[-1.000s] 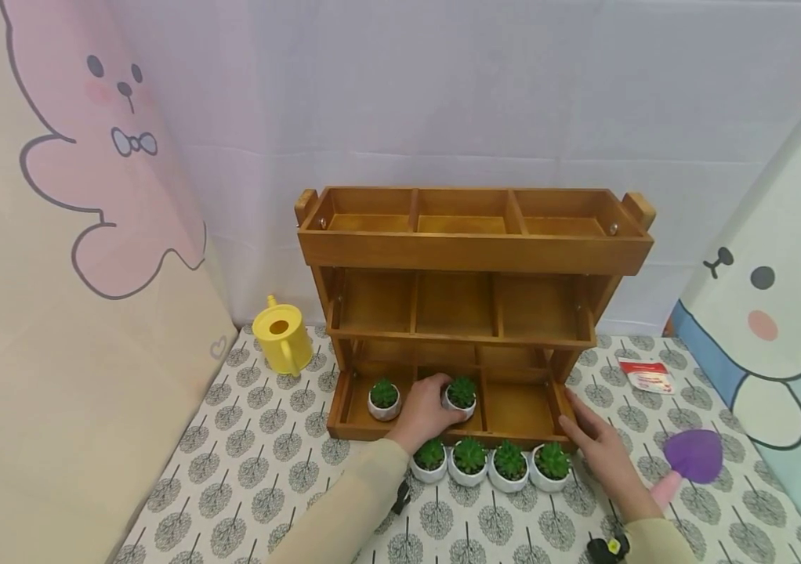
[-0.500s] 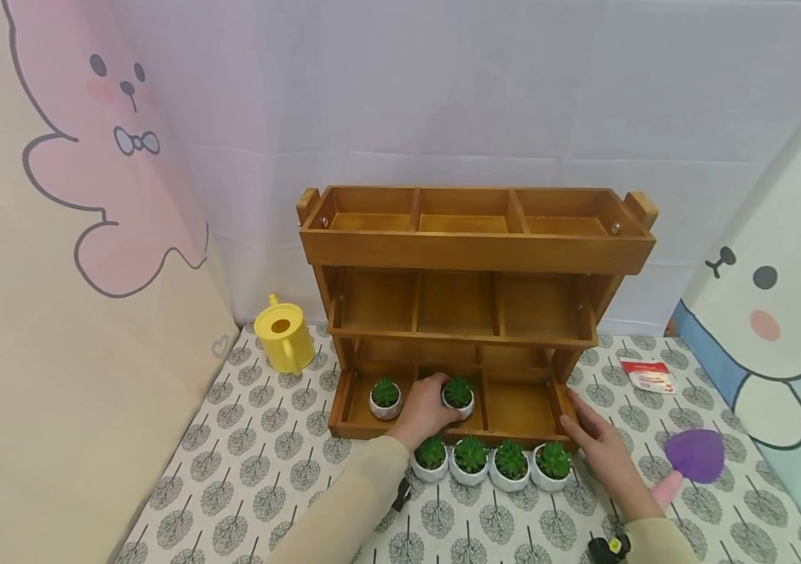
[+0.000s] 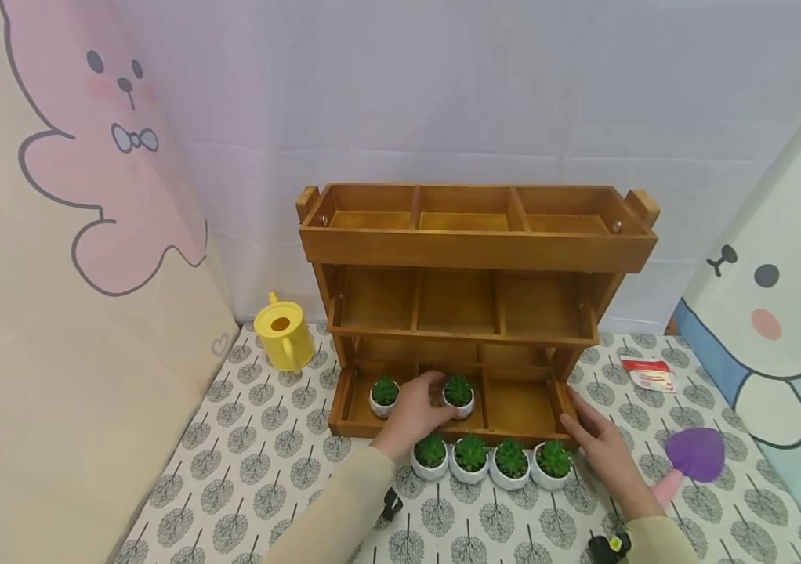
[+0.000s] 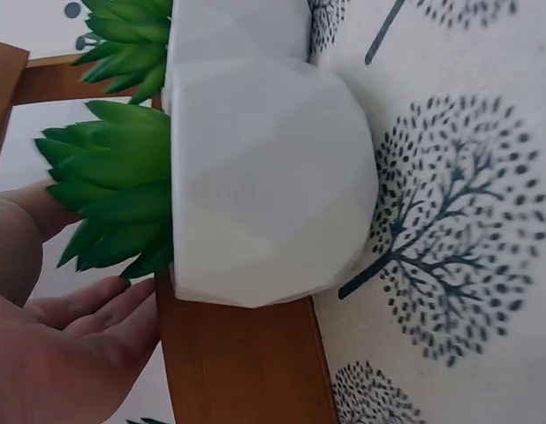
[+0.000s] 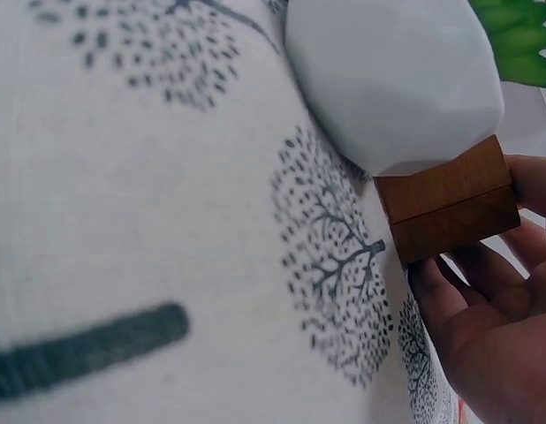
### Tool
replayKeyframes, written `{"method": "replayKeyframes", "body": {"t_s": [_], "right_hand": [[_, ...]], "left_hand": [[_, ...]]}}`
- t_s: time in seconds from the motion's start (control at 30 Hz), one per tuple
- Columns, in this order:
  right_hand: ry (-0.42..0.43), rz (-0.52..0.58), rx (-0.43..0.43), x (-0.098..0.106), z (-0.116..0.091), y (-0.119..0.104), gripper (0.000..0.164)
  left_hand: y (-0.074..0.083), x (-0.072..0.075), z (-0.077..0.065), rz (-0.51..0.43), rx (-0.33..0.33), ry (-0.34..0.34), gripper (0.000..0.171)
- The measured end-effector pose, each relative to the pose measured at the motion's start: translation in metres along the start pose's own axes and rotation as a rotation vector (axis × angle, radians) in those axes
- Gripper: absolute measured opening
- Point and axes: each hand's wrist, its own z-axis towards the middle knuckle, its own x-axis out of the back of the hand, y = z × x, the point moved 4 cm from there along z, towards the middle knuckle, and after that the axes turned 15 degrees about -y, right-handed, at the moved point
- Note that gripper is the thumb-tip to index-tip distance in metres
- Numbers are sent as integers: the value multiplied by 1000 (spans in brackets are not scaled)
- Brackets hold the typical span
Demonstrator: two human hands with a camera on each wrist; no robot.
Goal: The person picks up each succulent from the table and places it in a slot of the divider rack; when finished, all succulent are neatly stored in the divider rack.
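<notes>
Best to lift left hand (image 3: pixel 409 417), loosely parted and gripping nothing, clear of potted succulent (image 3: pixel 458 398), upright in middle compartment of bottom tray (image 3: pixel 361 430). Keep right hand (image 3: pixel 608 454), lightly pinching tray's right end, steady. Pass high over front row of pots (image 3: pixel 469 468); avoid knocks.

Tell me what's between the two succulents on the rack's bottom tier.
Head view: the left hand and, partly hidden by it, a wooden divider.
</notes>
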Motion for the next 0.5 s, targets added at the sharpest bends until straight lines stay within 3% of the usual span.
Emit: {"method": "replayKeyframes", "body": {"t_s": [0.2, 0.5], "right_hand": [[-5, -11, -7, 1, 0, 0, 74], [-2, 22, 22, -1, 0, -2, 72]], "left_hand": [[-1, 3, -17, -109, 9, -3, 62], [-1, 3, -36, -104, -46, 31, 60]]}}
